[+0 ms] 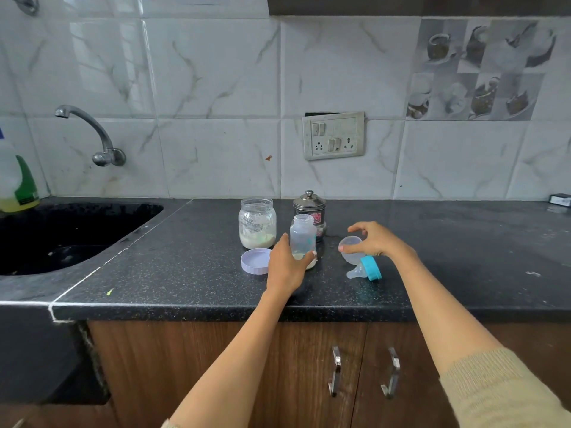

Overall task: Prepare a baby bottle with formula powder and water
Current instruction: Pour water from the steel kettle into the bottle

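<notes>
- My left hand [285, 264] grips the lower part of the baby bottle [303, 239], which stands upright and uncapped on the black counter [185, 273] just below the middle of the frame; a little pale powder sits at its bottom.
- My right hand [375, 239] holds the clear dome cap [350, 249] from above, fingers curled round its rim, just right of the bottle.
- The teat with its blue ring [367, 268] lies on its side on the counter, touching or just below the dome cap; I cannot tell which.
- A glass jar [257, 223] with pale powder in its bottom stands open, left of the bottle and a bit further back.
- Its lilac lid [255, 261] lies upturned on the counter in front of the jar, just beside my left hand.
- A steel canister [310, 211] with a knobbed lid stands right behind the bottle.
- The sink [61, 236] fills the left middle of the frame, with the tap [92, 134] on the wall above it.
- A switchboard [333, 135] sits on the tiled wall above the canister.
</notes>
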A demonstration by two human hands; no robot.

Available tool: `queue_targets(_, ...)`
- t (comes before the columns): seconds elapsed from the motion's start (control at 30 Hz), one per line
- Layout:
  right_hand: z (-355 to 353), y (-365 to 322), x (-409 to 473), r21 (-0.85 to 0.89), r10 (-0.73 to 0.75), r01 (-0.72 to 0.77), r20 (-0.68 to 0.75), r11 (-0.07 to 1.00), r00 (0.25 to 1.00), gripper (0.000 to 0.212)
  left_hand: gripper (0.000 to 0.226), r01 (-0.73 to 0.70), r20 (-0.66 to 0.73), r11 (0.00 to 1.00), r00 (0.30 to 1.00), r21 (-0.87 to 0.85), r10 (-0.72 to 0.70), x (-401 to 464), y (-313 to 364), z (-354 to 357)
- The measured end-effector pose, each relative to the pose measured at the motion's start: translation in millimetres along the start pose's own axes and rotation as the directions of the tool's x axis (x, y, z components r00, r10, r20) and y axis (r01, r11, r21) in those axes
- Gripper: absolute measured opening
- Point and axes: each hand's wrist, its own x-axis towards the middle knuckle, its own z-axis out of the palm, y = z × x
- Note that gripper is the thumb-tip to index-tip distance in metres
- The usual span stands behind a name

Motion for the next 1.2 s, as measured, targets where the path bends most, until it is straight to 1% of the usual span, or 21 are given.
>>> queue_targets(0.1, 2, 1, 2, -0.016, 0.017, -0.015, 0.094, 1.000, 0.995, 0.060, 0.046, -0.007, -0.005, 1.000, 1.000, -0.007, 0.007, 1, -2, 1)
queue_targets(0.27, 1, 0, 0, -0.019, 0.054, -0.051, 0.138, 0.998, 0.989, 0.044, 0.034, -0.012, 0.001, 1.000, 1.000, -0.008, 0.012, 4, -4, 2)
queue_targets(0.37, -1, -2, 0, -0.009, 0.056, -0.056, 0.152, 0.998, 0.987, 0.042, 0.034, -0.021, -0.007, 1.000, 1.000, -0.012, 0.021, 5, -5, 3)
queue_targets(0.43, -3, -3, -2, -0.004, 0.060, -0.060, 0.164, 0.998, 0.985, 0.047, 0.035, -0.023, -0.009, 1.000, 1.000, -0.013, 0.023, 5, -6, 3)
queue_targets(0.57, -8, -5, -7, 0.015, 0.095, -0.099, 0.166, 0.995, 0.982, 0.069, 0.036, -0.025, -0.008, 0.999, 1.000, -0.021, 0.025, 7, -8, 4)
queue_targets(0.8, -26, -11, -15, -0.022, 0.142, -0.140, 0.233, 0.990, 0.962, 0.082, 0.037, -0.029, -0.010, 0.999, 1.000, -0.031, 0.029, 7, -9, 4)
queue_targets(0.9, -29, -12, -18, -0.110, 0.217, -0.191, 0.333, 0.975, 0.918, 0.099, 0.038, -0.028, -0.011, 0.999, 1.000, -0.024, 0.027, 7, -8, 3)
queue_targets(0.97, -29, -12, -21, -0.170, 0.268, -0.216, 0.397, 0.961, 0.878, 0.103, 0.037, -0.025, -0.009, 0.999, 1.000, -0.025, 0.024, 7, -9, 4)
queue_targets(1.03, -28, -10, -23, -0.167, 0.277, -0.228, 0.402, 0.959, 0.873, 0.094, 0.037, -0.023, -0.008, 0.999, 1.000, -0.026, 0.023, 7, -9, 4)
queue_targets(1.2, -38, -11, -28, -0.197, 0.253, -0.181, 0.444, 0.963, 0.860, 0.060, 0.037, -0.022, -0.008, 0.999, 1.000, -0.030, 0.021, 7, -9, 3)
